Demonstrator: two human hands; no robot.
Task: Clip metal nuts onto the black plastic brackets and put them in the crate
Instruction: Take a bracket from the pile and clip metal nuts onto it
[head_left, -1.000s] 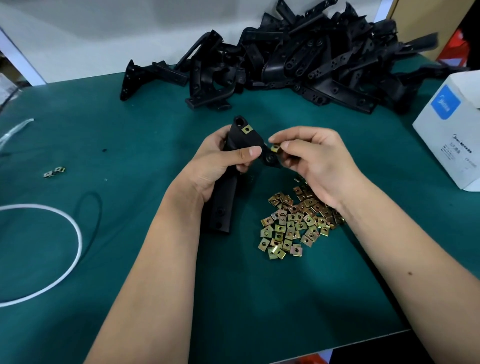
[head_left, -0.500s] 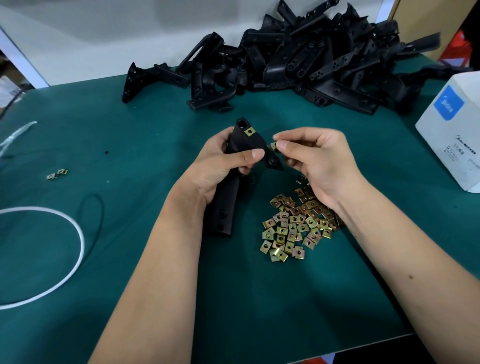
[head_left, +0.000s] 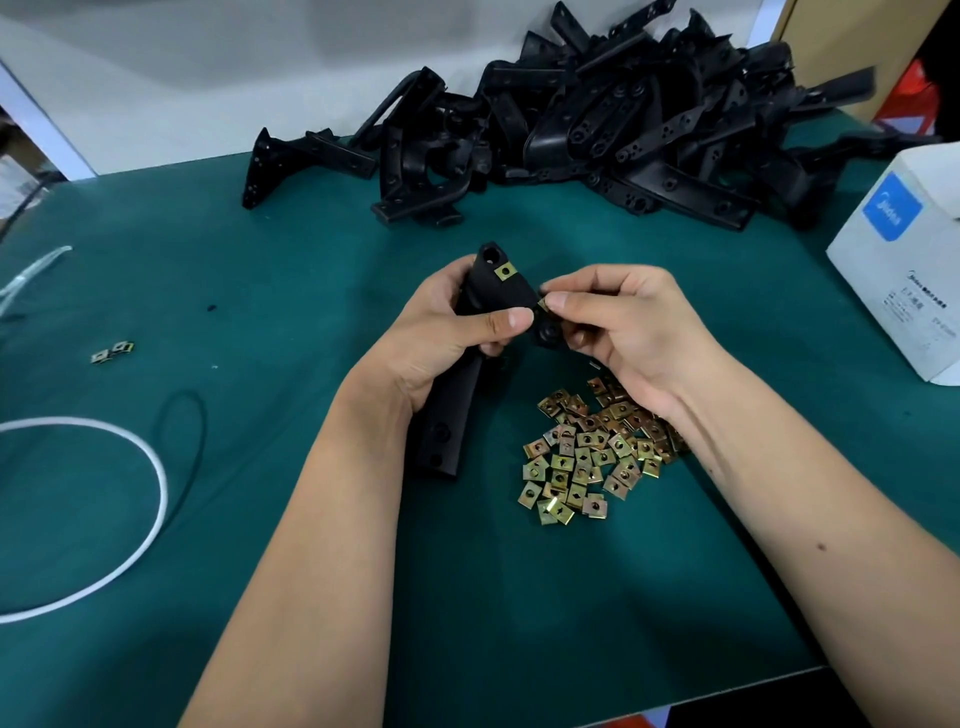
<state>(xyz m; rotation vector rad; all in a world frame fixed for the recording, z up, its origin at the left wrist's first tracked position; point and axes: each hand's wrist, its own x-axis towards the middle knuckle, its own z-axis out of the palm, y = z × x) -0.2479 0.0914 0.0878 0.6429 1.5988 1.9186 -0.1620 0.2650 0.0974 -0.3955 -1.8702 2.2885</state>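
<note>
Now, step in hand: a second nut is going onto the bracket, judging by the one already seated near its top end
Left hand: wraps around the upper part of the black bracket, thumb laid across its face; this grip steadies the piece and turns its free edge toward the other hand
Right hand: its fingers pinch a small brass-coloured nut between thumb and forefinger, likely so it can be slid on edge-first
Nut and fingers: the nut sits at the very tips of the pinch, touching the bracket's right edge just beside the left thumb tip; whether it has begun to bite I cannot tell
Seated nut: clipped flat on the bracket near the round hole at its top, clear of both hands
Bracket's lower end: hangs down below the left palm, close to the green worktop; whether it rests there is unclear
Loose nuts: heaped on the worktop under the right wrist, kept near for quick picking
Spare brackets: piled at the far edge, well apart from the hands
Also there: white box at right, white cord loop and two stray nuts at left
Crate: not in view
</note>
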